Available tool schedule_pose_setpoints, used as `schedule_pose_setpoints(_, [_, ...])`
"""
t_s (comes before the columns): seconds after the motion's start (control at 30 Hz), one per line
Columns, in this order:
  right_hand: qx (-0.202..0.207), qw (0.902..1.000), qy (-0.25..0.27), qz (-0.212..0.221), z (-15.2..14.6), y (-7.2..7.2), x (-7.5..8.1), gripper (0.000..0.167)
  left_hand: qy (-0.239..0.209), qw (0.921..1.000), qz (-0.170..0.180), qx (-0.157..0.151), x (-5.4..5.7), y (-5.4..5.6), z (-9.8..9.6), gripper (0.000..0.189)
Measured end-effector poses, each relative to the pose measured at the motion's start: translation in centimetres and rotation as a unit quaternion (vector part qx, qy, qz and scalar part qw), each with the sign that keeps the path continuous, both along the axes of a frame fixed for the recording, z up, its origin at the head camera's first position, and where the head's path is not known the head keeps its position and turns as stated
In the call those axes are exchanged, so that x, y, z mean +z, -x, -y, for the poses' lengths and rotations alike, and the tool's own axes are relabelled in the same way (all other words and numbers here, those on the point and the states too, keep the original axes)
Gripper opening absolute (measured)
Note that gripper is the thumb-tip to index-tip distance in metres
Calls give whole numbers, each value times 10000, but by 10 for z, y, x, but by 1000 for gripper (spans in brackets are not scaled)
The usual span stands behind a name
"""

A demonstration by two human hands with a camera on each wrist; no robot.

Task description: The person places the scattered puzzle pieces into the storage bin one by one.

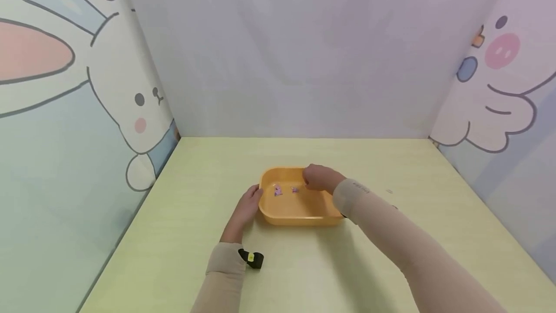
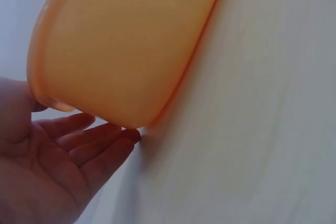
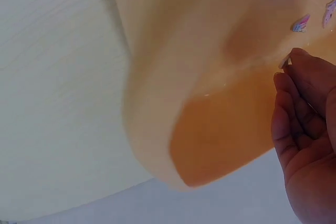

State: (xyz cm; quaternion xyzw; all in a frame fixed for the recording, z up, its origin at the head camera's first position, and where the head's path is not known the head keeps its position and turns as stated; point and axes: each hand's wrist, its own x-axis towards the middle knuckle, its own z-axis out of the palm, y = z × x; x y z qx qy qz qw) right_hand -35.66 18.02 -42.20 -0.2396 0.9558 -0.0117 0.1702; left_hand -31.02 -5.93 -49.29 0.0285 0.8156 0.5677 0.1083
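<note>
An orange plastic basin [image 1: 304,221] with rounded corners sits on the table. My left hand [image 1: 249,202] holds its left side, the thumb near the rim and the fingers [image 2: 107,163] against the outer wall from below. My right hand [image 1: 319,177] is inside, over the right part of the basin. In the right wrist view, its thumb and forefinger pinch a small thin piece [image 3: 284,62], mostly hidden by the fingertips. Close by on the basin floor lie a small pink-and-blue piece [image 3: 301,23] and a pink patterned piece [image 3: 329,13].
Two small flat bits, a pale one [image 1: 389,191] and a darker one [image 1: 394,207], lie on the pale yellow-green table [image 1: 208,168] right of the basin. A plain back wall [image 1: 299,62] and cartoon-printed side walls [image 1: 117,86] enclose the table.
</note>
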Motion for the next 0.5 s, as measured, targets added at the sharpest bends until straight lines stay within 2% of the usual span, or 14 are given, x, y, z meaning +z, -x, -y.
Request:
schedule_pose_setpoints(0.2, [147, 9989, -385, -228, 1, 0, -5, 19, 47, 10000, 2, 44, 1, -2, -1, 50])
schedule_pose_setpoints(0.5, [603, 9950, -649, -461, 4, -2, -8, 35, 31, 10000, -26, 16, 1, -1, -1, 50])
